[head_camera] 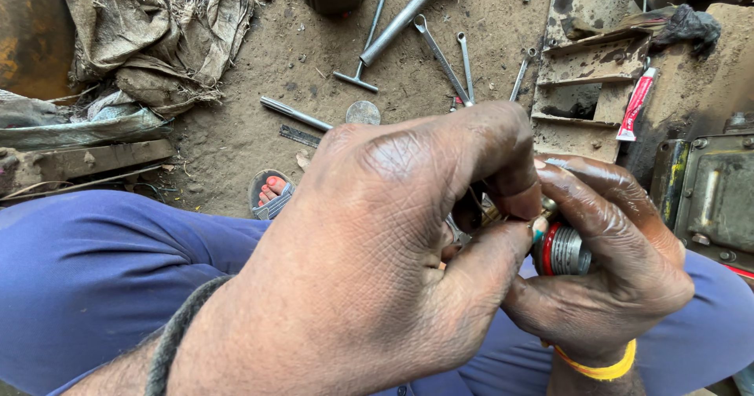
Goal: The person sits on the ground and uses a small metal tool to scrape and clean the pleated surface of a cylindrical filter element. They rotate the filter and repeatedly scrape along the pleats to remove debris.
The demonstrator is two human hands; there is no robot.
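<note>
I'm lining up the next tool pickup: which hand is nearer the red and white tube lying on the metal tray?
Right. The right hand, holding a small red and silver cylindrical part, sits just below the red and white tube. The left hand lies farther off, down to the tube's left.

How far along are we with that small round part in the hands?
Done: tools are laid out, spanners and a hammer on the dirt. In hand: the right hand cups a small red-and-metal cylindrical part while the left hand pinches at its top. Left: cannot tell, since the fingers hide the joint.
</note>
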